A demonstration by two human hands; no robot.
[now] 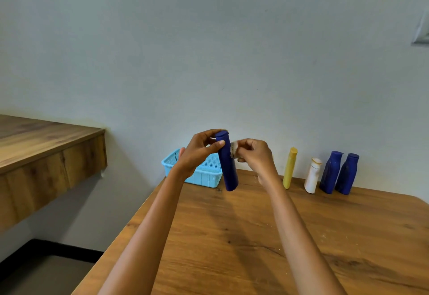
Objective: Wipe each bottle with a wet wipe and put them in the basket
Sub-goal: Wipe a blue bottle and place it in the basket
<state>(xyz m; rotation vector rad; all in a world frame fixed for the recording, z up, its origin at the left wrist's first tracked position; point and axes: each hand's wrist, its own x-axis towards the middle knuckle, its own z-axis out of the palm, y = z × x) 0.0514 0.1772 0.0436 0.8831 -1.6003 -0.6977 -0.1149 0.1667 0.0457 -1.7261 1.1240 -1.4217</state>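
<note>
Plain room, perhaps a home, wooden table (301, 236) against bare pale wall (209, 51), wall-mounted wooden shelf (46, 146)

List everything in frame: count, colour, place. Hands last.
tall bottle: 1, dark blue, held upright above the table in front of the basket
wet wipe: 1, whitish, against the tall bottle's right side
basket: 1, light blue, far left end of the table by the wall
slim bottle: 1, yellow, standing at the wall
small bottle: 1, white, right of the yellow one
flat bottles: 2, dark blue, side by side at the right end of the row
table: 1, brown wood
shelf: 1, brown wood, on the left
left hand: 1, grips the tall bottle near its cap
right hand: 1, pinches the wet wipe
</note>
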